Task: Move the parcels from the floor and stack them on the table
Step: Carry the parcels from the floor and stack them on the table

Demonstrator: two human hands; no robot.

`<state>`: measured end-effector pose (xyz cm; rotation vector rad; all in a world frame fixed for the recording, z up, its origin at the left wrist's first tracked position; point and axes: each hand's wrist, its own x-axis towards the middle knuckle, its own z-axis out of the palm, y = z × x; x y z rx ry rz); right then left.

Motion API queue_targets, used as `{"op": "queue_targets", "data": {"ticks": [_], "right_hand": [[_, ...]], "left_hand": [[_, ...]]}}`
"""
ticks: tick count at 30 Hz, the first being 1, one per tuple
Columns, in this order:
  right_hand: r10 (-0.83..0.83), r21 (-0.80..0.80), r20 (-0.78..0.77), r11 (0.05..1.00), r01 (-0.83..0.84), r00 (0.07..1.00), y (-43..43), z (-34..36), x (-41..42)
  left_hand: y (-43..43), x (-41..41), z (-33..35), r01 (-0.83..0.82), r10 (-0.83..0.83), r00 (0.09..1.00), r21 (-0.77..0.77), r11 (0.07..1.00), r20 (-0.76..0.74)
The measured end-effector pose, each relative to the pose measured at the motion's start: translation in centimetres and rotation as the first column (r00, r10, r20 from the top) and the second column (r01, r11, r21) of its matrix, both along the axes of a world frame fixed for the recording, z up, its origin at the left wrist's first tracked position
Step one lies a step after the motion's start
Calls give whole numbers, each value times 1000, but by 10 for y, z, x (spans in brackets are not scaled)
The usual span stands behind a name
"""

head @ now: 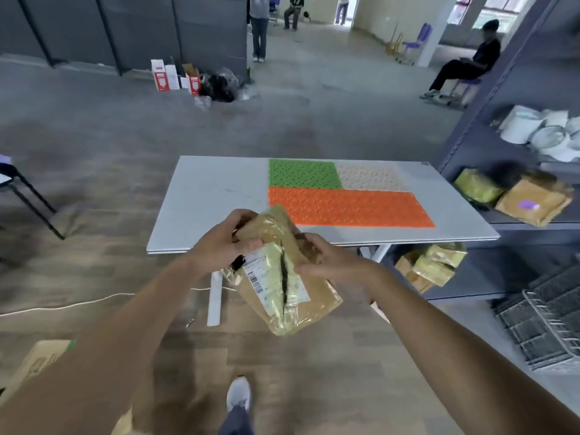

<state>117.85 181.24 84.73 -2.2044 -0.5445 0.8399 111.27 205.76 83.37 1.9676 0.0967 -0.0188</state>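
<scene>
White table (204, 196) at twelve o'clock, carrying coloured mats (345, 205). Brown taped parcel (292, 287) aloft at its six o'clock, above the floor (282, 359). Gripped at nine o'clock by left hand (219, 243), at three o'clock by right hand (332, 262), fingers curled round.

Room as I face it. A brown wood-grain plank floor (94, 215) lies under me and turns grey farther off. Dark grey fabric partition panels (125, 26) close the far left side. A white rectangular bench (213, 196) stands before me, bearing a green perforated mat (303, 174), a white perforated mat (370, 177) and a long orange perforated mat (345, 205). A blue-grey metal shelving unit (464, 142) rises just beside it on my right. Daylight enters through bright windows (502, 7) at the far right, beside a white pillar (436, 32).
</scene>
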Motion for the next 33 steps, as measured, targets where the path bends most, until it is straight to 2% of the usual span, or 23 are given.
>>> {"op": "queue_targets", "data": {"ticks": [3,6,8,10,12,13,15,18,22,25,28,30,33], "right_hand": [[-15,13,9,1000,15,1000,16,6,58],[-61,3,93,998,61,994,32,16,109],[-135,5,183,991,136,974,44,20,138],[-210,-46,287,972,232,935,54,20,166],[-250,-148,395,932,330,884,60,15,190],[-250,-201,445,908,368,860,63,12,200],[-215,-296,526,861,414,823,69,6,223],[-157,-367,597,819,442,787,81,-2,256],[-109,-382,586,836,393,803,89,-11,304],[-151,-272,527,902,334,836,83,-14,348],[-204,-117,465,950,288,862,75,-18,398],[-261,-10,381,958,286,887,69,-18,432],[-242,9,275,968,250,930,66,-16,472]], "left_hand": [[19,65,2,69,-66,996,-42,997,59],[33,124,4,80,-75,995,-71,994,72],[40,161,1,-56,54,994,23,998,96],[45,197,-6,-259,246,964,135,956,104],[41,224,-11,-369,370,929,152,917,26],[38,236,-12,-359,367,928,102,928,-65],[25,257,-13,-263,232,938,-93,960,-257],[6,287,-10,-168,73,940,-264,950,-334],[-11,339,-13,-236,100,919,-331,914,-381],[-17,384,-20,-321,198,902,-287,903,-384],[-21,424,-20,-399,296,896,-307,864,-332],[-22,450,-17,-457,387,872,-212,864,-300],[-20,484,-17,-448,441,865,28,894,-238]]}}
